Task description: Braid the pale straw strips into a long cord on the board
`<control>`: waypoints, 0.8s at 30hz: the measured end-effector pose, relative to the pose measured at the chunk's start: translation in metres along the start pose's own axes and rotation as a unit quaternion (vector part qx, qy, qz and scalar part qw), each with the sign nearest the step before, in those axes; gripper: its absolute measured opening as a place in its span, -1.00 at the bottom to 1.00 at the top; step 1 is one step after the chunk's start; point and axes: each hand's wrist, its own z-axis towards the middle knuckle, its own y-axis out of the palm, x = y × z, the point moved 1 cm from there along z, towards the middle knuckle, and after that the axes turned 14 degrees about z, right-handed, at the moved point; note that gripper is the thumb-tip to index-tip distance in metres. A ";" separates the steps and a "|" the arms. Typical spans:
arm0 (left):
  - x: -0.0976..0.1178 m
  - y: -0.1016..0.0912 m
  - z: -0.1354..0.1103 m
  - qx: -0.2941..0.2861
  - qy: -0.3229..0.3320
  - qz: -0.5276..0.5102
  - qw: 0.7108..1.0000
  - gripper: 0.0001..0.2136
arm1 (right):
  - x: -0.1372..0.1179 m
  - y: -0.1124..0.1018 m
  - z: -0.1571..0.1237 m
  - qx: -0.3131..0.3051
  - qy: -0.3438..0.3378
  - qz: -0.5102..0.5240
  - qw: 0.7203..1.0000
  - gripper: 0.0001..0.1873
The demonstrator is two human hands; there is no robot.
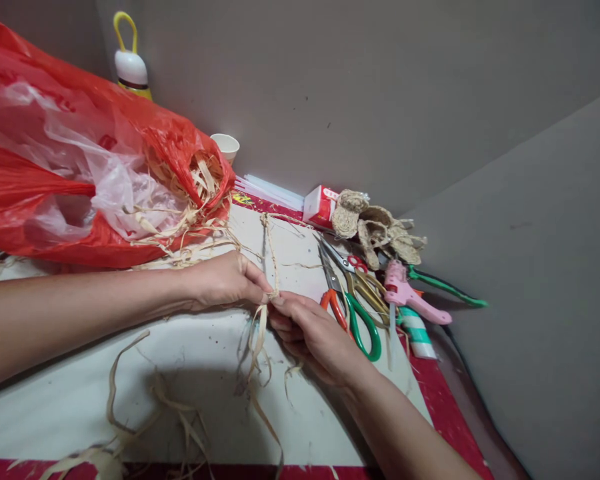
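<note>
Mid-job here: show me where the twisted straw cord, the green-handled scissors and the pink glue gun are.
twisted straw cord point(271, 257), head view, middle of its twisted length.
green-handled scissors point(351, 308), head view, on the green handle's stem.
pink glue gun point(399, 288), head view, on its body.

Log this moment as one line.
left hand: pinches straw cord | right hand: pinches same straw cord, loose strands hang below | nearby: scissors, red bag

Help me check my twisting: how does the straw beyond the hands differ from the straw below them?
The twisted cord beyond the left hand and right hand is thin and tight; the loose strands below are flat, wide and splayed. Both are pale straw, meeting at the pinch.
</note>
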 end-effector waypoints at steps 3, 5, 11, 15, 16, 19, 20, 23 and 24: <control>0.000 -0.001 -0.001 0.007 0.027 0.061 0.998 -0.88 | 0.005 -0.004 0.002 0.003 -0.012 -0.030 0.999 -0.63; 0.001 -0.001 -0.002 0.021 0.039 0.132 0.990 -0.85 | 0.009 -0.008 0.004 0.007 -0.031 -0.070 0.997 -0.60; 0.006 -0.005 -0.003 0.051 0.069 0.268 0.960 -0.81 | 0.004 -0.007 0.009 -0.012 -0.028 -0.102 0.994 -0.59; 0.011 -0.009 -0.005 0.071 0.084 0.330 0.938 -0.81 | -0.002 0.001 0.015 -0.007 -0.010 -0.060 0.998 -0.63; 0.013 -0.010 -0.006 0.070 0.084 0.346 0.932 -0.81 | -0.002 0.003 0.016 -0.002 -0.011 -0.046 0.999 -0.64; 0.018 -0.011 -0.009 0.058 0.081 0.385 0.918 -0.82 | 0.003 0.009 0.018 0.010 -0.017 -0.011 1.000 -0.68; 0.020 -0.010 -0.010 0.058 0.079 0.394 0.914 -0.82 | 0.004 0.010 0.018 0.014 -0.018 -0.005 1.000 -0.71; 0.027 -0.007 -0.014 0.073 0.064 0.429 0.898 -0.84 | 0.007 0.012 0.016 0.025 -0.024 0.014 0.999 -0.79; 0.029 -0.007 -0.015 0.083 0.059 0.442 0.891 -0.85 | 0.007 0.012 0.016 0.025 -0.025 0.020 0.999 -0.80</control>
